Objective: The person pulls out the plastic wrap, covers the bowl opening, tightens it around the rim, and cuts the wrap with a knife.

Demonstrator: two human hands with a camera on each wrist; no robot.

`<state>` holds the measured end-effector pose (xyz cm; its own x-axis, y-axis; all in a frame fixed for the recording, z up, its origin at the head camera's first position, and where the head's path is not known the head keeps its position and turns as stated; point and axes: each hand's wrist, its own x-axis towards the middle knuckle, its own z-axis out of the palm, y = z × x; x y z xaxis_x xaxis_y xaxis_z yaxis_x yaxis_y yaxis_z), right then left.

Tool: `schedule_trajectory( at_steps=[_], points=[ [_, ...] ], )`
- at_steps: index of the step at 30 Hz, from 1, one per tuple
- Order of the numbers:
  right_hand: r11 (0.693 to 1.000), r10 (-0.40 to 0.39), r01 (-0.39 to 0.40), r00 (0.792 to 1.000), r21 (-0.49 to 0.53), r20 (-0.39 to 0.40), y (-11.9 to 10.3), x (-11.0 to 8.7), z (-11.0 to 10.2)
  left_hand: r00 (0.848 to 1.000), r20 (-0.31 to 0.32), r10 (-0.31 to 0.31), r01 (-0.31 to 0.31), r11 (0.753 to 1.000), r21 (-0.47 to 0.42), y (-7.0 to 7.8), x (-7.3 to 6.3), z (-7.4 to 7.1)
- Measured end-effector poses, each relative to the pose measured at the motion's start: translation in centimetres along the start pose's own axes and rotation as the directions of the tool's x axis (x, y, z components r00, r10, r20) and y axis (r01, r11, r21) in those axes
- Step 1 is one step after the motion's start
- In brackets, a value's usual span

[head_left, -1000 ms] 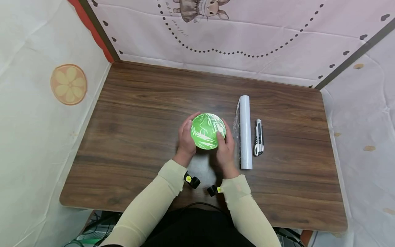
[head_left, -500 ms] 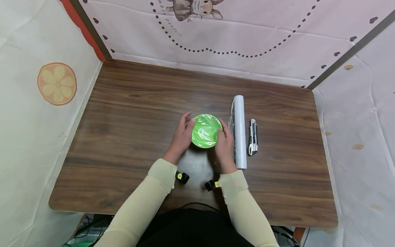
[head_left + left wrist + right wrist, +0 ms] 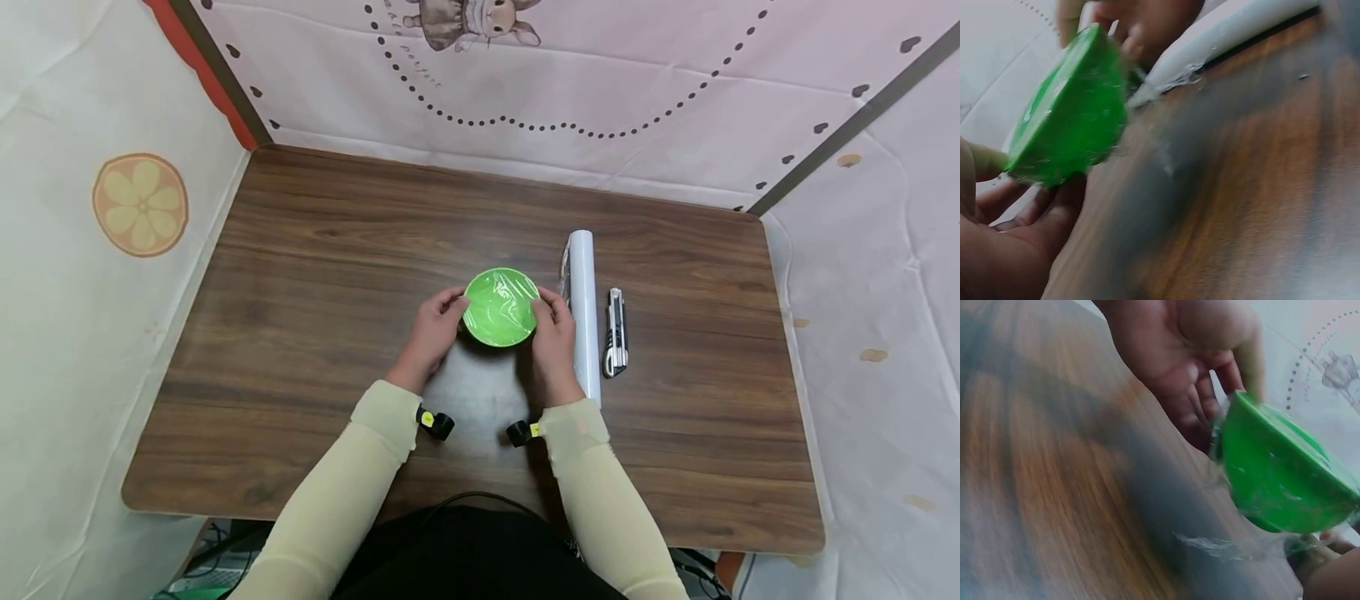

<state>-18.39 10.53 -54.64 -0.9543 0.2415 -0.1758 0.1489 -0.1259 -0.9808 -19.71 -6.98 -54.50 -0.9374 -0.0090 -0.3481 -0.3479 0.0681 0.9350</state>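
Observation:
A green bowl with clear plastic wrap stretched over its top is held above the table between both hands. My left hand pinches its left edge, thumb at the rim and fingers underneath. On the opposite side my right hand grips the rim with thumb and fingers. In the right wrist view, loose ends of the wrap hang below the bowl. The left wrist view shows the bowl tilted in that camera's frame, film clinging to its side.
Just right of my right hand lies a white roll of plastic wrap, its loose film edge along the left side. Beyond it is a utility knife. The brown wooden table has fabric walls at the back and both sides.
The bowl has moved slightly away from me, and its wrapped top looks smoother. Both hands have shifted from around its sides to the rim, the left wrist swinging outward.

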Motion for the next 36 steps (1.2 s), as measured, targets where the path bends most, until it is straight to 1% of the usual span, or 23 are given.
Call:
schedule_trajectory(
  at_steps=[4, 7, 13, 19, 24, 27, 30, 32, 33, 36],
  points=[
    [1.0, 0.013, -0.013, 1.0, -0.009, 0.011, 0.5, 1.0, -0.6, 0.996, 0.061, -0.058, 0.061, 0.997, -0.044, 0.3, 0.7, -0.2],
    [0.999, 0.035, -0.034, 0.999, -0.034, 0.009, 1.0, 1.6, -1.0, 0.993, 0.097, -0.074, 0.08, 0.995, -0.062, 0.2, 1.1, -0.2],
    [0.993, 0.079, -0.079, 0.997, -0.088, -0.002, 2.0, 1.8, -1.2, 0.99, 0.109, -0.089, 0.095, 0.994, -0.049, -0.7, 1.6, -0.2],
    [0.991, 0.059, -0.058, 0.998, -0.119, 0.004, 2.5, 1.6, -1.3, 0.986, 0.122, -0.111, 0.118, 0.992, -0.054, -1.2, 1.6, -0.2],
    [0.99, 0.049, -0.047, 0.999, -0.133, 0.01, 2.7, 1.6, -1.5, 0.987, 0.119, -0.107, 0.112, 0.993, -0.037, -1.3, 1.6, -0.3],
    [0.989, 0.059, -0.056, 0.998, -0.136, 0.018, 2.8, 1.5, -1.5, 0.988, 0.118, -0.1, 0.104, 0.994, -0.029, -1.3, 1.6, -0.3],
    [0.983, 0.075, -0.07, 0.997, -0.169, 0.025, 2.7, 1.5, -1.6, 0.989, 0.114, -0.099, 0.102, 0.995, -0.022, -1.4, 1.6, -0.4],
    [0.974, 0.08, -0.073, 0.996, -0.214, 0.026, 2.6, 1.4, -1.7, 0.99, 0.104, -0.097, 0.097, 0.995, 0.002, -1.6, 1.7, -0.5],
    [0.966, 0.078, -0.069, 0.997, -0.25, 0.028, 2.4, 1.3, -1.9, 0.992, 0.094, -0.086, 0.083, 0.996, 0.034, -1.5, 1.8, -0.6],
    [0.928, 0.017, 0.002, 0.999, -0.372, 0.047, 1.4, 1.1, -2.3, 0.998, 0.059, -0.032, 0.023, 0.989, 0.148, -1.0, 1.8, -1.0]
  ],
)
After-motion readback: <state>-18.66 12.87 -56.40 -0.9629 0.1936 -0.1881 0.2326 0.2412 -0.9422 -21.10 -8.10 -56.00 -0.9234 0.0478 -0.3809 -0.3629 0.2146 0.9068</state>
